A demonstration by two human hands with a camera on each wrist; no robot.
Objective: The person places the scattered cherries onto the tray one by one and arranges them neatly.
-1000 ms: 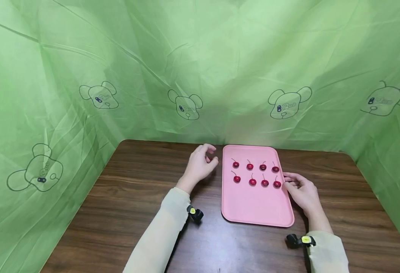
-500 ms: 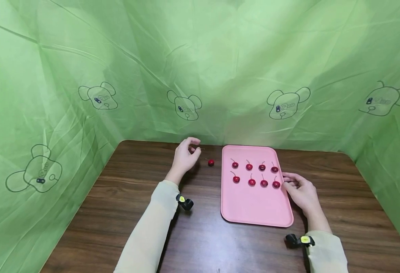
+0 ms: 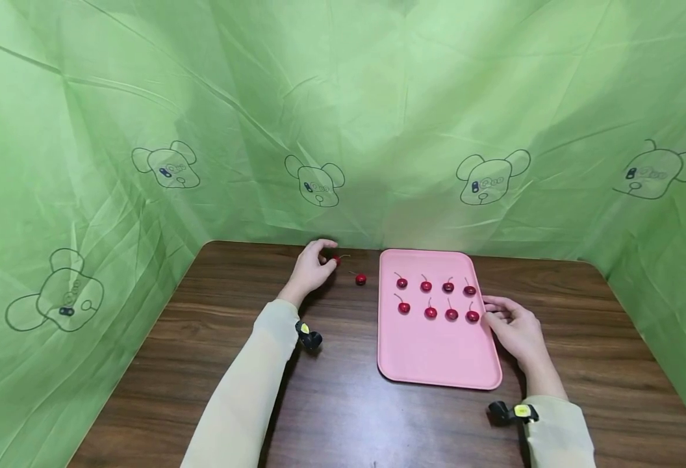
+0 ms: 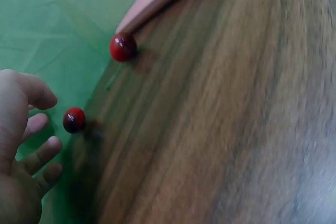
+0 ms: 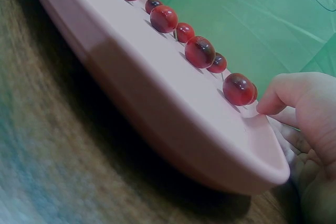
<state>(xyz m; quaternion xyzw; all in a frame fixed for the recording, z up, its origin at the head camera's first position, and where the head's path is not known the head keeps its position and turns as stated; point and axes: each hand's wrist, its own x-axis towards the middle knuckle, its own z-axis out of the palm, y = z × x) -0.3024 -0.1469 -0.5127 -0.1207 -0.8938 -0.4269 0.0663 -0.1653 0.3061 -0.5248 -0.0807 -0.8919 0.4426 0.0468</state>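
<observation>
My left hand is at the back of the table beside a red cherry. In the left wrist view its fingers are spread apart, and the same cherry shows just past the fingertips with a gap between. Another cherry lies between that hand and the pink tray. On the tray several cherries with stems stand in two rows. My right hand holds the tray's right edge; in the right wrist view, a bent digit touches the rim near a cherry, with other fingers outside it.
The brown wooden table bears the tray. A green cloth with bear-head drawings hangs behind the table and at both sides. Black straps with yellow-marked devices sit on both wrists.
My left hand has moved left, away from the tray. A cherry near the tray came into view, then another beside the fingers. My right hand stays on the tray's edge.
</observation>
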